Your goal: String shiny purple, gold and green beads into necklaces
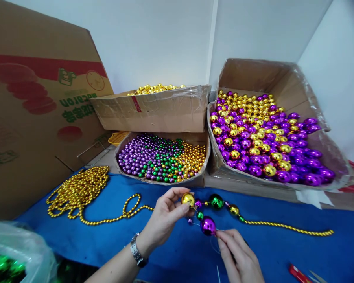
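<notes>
Lower centre: left hand (165,214) pinches a large gold bead (188,199); right hand (238,255) grips thread at a purple bead (208,225). Few large beads strung on the gold bead strand (286,226); cartons (218,165) above remain full.

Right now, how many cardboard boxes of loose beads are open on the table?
3. One gold-filled box at the back, one with purple, green and gold beads beneath it, one large purple-and-gold box on the right. Others may be hidden.
</notes>
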`<state>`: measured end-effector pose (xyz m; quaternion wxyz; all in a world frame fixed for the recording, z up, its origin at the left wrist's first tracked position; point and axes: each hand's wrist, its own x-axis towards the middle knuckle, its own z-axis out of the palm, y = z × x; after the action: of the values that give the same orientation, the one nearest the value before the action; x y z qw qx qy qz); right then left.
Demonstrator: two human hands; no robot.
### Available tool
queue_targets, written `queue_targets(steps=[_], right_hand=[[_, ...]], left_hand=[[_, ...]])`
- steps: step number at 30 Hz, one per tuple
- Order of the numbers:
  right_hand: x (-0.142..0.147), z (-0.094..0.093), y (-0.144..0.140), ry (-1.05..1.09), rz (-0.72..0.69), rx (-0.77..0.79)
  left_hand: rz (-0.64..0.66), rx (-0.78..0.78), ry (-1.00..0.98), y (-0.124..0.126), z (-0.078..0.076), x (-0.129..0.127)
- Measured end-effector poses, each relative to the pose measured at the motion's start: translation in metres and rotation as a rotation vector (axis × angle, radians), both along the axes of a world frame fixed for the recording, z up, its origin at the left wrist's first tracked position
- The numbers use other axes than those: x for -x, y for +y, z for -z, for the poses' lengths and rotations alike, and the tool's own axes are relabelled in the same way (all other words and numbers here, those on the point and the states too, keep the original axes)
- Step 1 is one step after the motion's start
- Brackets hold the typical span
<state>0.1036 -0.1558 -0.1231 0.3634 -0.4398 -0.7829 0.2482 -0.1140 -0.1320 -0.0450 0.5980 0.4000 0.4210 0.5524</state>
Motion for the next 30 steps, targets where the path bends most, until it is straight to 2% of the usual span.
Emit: queue_targets(steps=[12, 19, 22, 26, 30], right_hand=[[-0.003, 0.005, 0.000, 0.003, -0.007, 0.014], [0.001, -0.001, 0.002, 0.095, -0.018, 0.061], [0.007, 0.000, 0.001, 0.255, 0.042, 0.246], [0.019, 0.004, 0.000, 0.644, 0.135, 0.567], [0.025, 0.005, 0.002, 0.862, 0.091, 0.686]], left_hand=[[-0.004, 0.022, -0.028, 0.000, 0.000, 0.000], [0.042, -0.024, 0.062, -0.002, 0.003, -0.004], [0.035, -0.030, 0.097, -0.004, 0.004, -0.005], [0.033, -0.021, 0.109, -0.004, 0.006, -0.007], [0.074, -0.020, 0.099, -0.002, 0.006, -0.008]])
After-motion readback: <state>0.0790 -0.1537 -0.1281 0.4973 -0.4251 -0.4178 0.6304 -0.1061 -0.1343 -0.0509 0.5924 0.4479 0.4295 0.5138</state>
